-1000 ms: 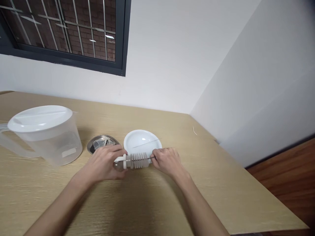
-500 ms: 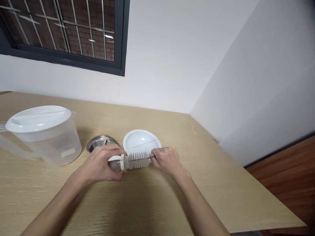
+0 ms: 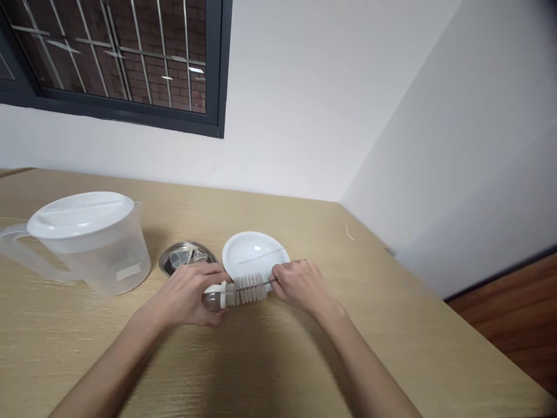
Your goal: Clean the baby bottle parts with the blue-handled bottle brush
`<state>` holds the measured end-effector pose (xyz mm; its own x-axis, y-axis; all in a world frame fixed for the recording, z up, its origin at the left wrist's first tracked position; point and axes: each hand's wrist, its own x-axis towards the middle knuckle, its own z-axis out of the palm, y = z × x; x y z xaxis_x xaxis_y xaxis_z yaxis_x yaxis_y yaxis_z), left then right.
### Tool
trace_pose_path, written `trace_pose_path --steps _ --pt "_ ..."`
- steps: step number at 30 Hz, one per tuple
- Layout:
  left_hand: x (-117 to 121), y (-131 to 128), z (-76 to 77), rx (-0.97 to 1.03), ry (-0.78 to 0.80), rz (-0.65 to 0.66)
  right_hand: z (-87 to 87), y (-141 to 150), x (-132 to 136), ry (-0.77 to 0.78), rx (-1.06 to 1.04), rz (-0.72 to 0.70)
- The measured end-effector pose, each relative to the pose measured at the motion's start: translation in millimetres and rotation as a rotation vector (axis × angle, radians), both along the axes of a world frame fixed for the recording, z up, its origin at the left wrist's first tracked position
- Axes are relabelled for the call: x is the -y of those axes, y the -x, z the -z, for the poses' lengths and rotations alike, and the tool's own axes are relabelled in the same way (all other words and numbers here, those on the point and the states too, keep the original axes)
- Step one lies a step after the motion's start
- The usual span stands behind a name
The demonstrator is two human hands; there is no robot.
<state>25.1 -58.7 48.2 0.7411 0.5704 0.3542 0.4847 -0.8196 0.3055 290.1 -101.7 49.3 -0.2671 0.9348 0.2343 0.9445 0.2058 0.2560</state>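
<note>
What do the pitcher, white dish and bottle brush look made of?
Pitcher: likely plastic, cloudy and translucent, with a glossy opaque lid.
White dish: glossy, showing a bright highlight; glazed ceramic or plastic, can't tell.
Bottle brush: pale, probably nylon bristles on twisted, metallic-looking wire.

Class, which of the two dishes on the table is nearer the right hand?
The white dish, just beyond the brush bristles. The metal dish lies farther left, beyond the left hand, and holds clear pieces.
</note>
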Motion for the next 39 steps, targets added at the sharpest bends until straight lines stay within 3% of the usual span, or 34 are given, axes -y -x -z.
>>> trace_pose_path --steps 7,14,17,20,25,30,34,39 --pt "-3 4 0.9 0.085 -0.050 0.078 -9.7 -4 -7 0.034 -0.002 -0.011" --pt "1 -4 0.3 0.216 -0.151 -0.185 -11.6 0 1 -0.041 0.009 0.086" --pt "2 -5 0.1 0.196 -0.150 -0.234 -14.3 5 4 -0.038 0.027 0.109" --pt "2 -3 1.2 0.149 -0.109 -0.184 -19.1 5 5 -0.003 0.050 0.093" --pt "2 0 0.2 0.104 -0.051 0.030 -27.6 -2 6 0.057 0.082 0.012" --pt "5 1 -5.4 0.130 -0.085 0.160 -33.4 -6 8 0.106 0.066 -0.038" --pt "5 2 -1.8 0.221 -0.222 0.138 -36.4 -7 10 0.100 0.033 -0.010" --pt "3 -1 8.7 0.307 -0.413 -0.020 -34.9 -5 13 0.063 0.008 0.058"
